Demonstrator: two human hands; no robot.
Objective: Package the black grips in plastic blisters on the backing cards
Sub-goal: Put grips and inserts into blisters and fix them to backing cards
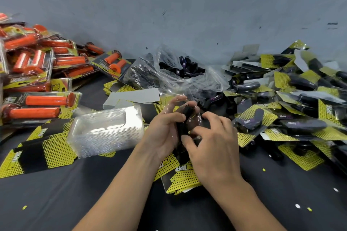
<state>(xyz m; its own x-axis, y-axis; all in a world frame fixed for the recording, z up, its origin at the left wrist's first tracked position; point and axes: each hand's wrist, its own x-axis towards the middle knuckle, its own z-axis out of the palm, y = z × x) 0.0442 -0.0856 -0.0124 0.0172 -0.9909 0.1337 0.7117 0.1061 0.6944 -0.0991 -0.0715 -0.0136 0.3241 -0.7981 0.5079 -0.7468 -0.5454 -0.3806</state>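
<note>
Fingers [175, 118] of both hands are curled round one black grip [185, 116] sitting in a clear blister [196, 118], held just above the counter [75, 202] in the middle of the mess. Looks to me like the seating step: getting the grip pushed into its plastic pocket before it goes on a card.

Around it there's a heap of finished black packs [300, 103] on the right, orange packs [37, 80] on the left and a bag of loose black grips [187, 70] at the back. A stack of empty blisters [107, 127] sits just left of the hands, with loose backing cards [181, 176] right under the wrists.

Next move probably wants the blister lined up square on one of those cards without the grip popping out.

Pose-wise, the left hand [163, 131] cradles it from the side with the thumb on top. The right hand [214, 148] comes over palm down, fingertips pinching the near end.
</note>
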